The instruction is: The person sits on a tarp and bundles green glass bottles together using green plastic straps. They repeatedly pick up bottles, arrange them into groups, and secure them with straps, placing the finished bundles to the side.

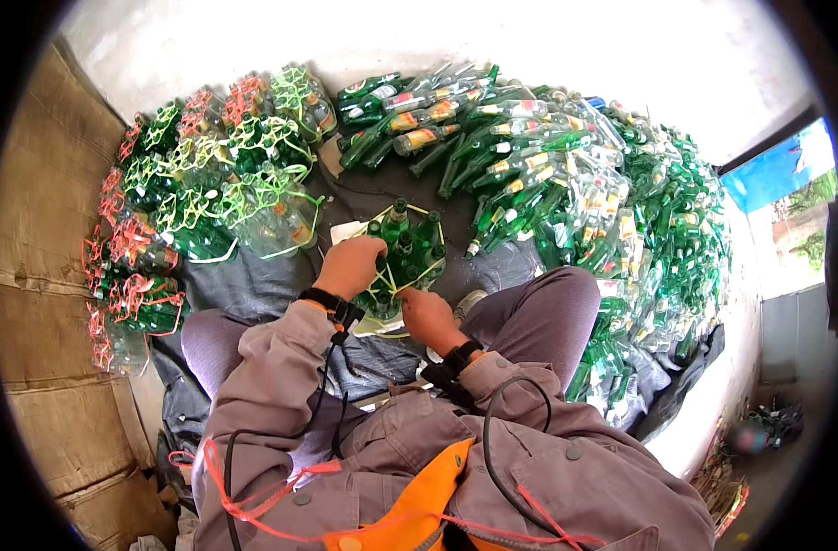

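Note:
A cluster of upright green glass bottles (427, 234) stands between my knees, ringed by a pale yellow-green plastic strap (438, 215). My left hand (350, 263) is at the cluster's left side, its fingertips pinched on the strap close to a bottle neck. On the near side, my right hand (429, 318) pinches the same strap low beside the bottle tops. Between the two hands the strap crosses over several necks. A flat white piece (346, 231) shows partly from under the cluster; the bottles' lower parts are mostly hidden.
Bundles of bottles tied with green strapping (271, 200) and red strapping (143, 289) stand at the left, by a brown cardboard wall (47, 275). Loose bottles (563, 158) lie heaped from the back around to the right. Red twine (253, 506) trails across my jacket.

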Motion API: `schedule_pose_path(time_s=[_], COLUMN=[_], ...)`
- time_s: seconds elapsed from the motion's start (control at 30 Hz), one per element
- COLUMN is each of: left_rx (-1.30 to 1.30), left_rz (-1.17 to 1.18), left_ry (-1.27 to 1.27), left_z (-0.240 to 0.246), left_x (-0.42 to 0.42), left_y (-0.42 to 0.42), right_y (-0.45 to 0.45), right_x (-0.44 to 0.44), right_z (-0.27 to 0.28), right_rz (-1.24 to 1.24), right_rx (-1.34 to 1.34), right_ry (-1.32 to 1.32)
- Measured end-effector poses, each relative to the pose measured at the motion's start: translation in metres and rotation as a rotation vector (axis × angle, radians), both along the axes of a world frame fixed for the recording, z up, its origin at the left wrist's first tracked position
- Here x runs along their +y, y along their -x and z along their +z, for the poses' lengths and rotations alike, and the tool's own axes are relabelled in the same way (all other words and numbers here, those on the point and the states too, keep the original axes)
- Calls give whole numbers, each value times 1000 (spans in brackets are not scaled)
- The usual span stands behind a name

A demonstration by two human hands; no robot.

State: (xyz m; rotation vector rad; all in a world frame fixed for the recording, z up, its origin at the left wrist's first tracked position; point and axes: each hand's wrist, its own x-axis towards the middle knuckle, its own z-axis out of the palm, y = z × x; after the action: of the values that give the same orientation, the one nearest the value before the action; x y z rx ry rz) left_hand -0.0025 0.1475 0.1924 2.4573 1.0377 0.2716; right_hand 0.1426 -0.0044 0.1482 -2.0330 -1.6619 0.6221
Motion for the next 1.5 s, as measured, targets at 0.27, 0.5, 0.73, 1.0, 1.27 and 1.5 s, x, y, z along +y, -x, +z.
schedule_pose_path(time_s=[0.27,0.5,0.73,1.0,1.27,1.5], left_rx=[-23,-20,-99,-129,-154,-251], left_rz=[-80,-79,-89,-232,-189,-245], left_ry=[49,70,-278,-229,-163,-139], left_z=[-4,-10,27,5,9,1], left_x=[-11,-12,-36,-64,-64,-54], left_y=[3,6,3,7,1,6], right_y=[-1,-8,-27,-18,-25,-31], right_x=[-2,-3,-1,-4,-2,1], right_z=[4,11,0,15,0,-14], right_rz=[18,64,98,-35,40,166], right_rx=[7,5,198,330,252,50], right_ry=[2,41,-63,-14,-55,-82])
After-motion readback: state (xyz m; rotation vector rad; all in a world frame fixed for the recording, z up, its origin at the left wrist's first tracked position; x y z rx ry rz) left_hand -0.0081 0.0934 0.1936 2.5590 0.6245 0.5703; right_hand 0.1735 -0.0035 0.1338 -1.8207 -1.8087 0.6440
